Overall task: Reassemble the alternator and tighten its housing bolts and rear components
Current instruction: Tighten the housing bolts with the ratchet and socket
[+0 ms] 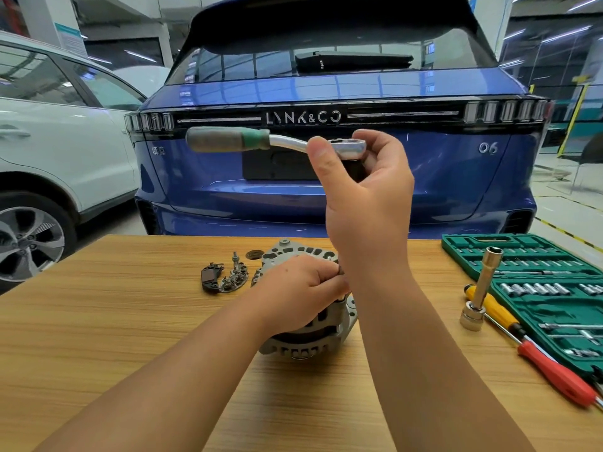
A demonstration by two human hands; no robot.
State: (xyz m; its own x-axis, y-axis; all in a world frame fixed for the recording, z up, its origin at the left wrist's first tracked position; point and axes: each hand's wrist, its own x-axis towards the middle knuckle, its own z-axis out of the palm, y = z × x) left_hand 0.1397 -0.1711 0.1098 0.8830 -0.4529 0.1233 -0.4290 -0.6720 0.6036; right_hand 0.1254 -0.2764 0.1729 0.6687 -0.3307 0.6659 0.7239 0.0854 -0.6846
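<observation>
head | alternator (306, 331) on wooden table (114, 321) — likely heavy, rigid cast metal, steady by housing | left hand (300, 288) curled on its top, pinching something unclear | right hand (362, 197) grips ratchet wrench (277, 141) head, raised above

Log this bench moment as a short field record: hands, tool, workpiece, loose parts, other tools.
right hand: raised, grips ratchet wrench at its head
left hand: on alternator, fingers curled at its top; what they hold is hidden
loose parts: left of alternator, on wooden table
socket set case: open, at right
deep socket: upright beside case
screwdrivers: lying by case
</observation>
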